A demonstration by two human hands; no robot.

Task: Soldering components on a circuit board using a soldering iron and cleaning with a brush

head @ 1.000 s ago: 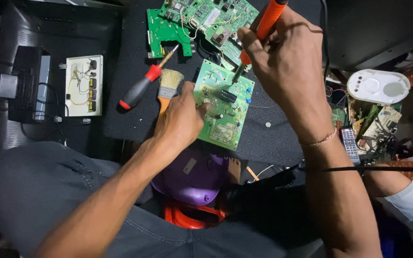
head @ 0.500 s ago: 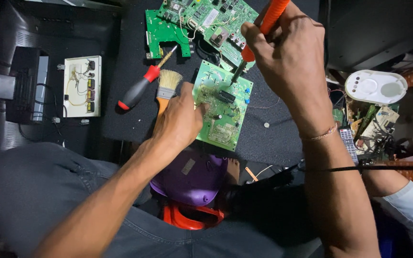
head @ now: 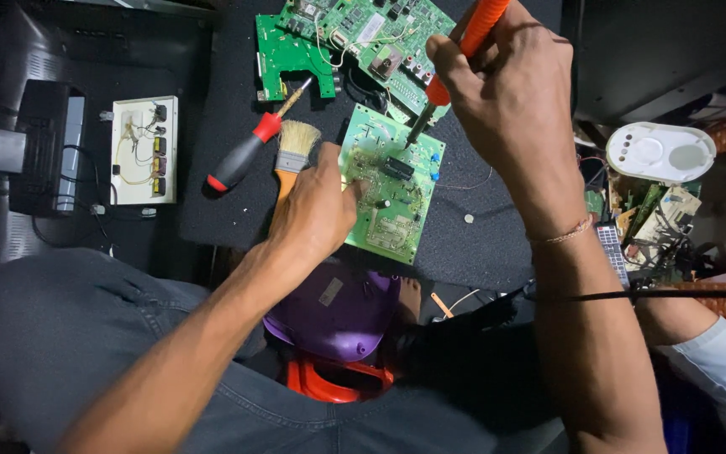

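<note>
A small green circuit board (head: 392, 220) lies on the black mat (head: 497, 244) in front of me. My left hand (head: 317, 206) rests on the board's left edge, fingers pressing it down. My right hand (head: 514, 92) grips an orange-handled soldering iron (head: 476, 34), and its dark tip touches the board's upper part near a black component. A black cord runs off to the right below my right wrist.
A larger green circuit board (head: 363, 34) lies at the top, a red-and-black screwdriver (head: 249, 151) and a bristle brush (head: 294, 147) to the left. A white switch box (head: 143, 150) sits further left, a white round device (head: 661, 153) to the right. A purple object (head: 338, 311) sits on my lap.
The view has shifted slightly. Both hands stay in place, with the iron's tip kept on the board.
</note>
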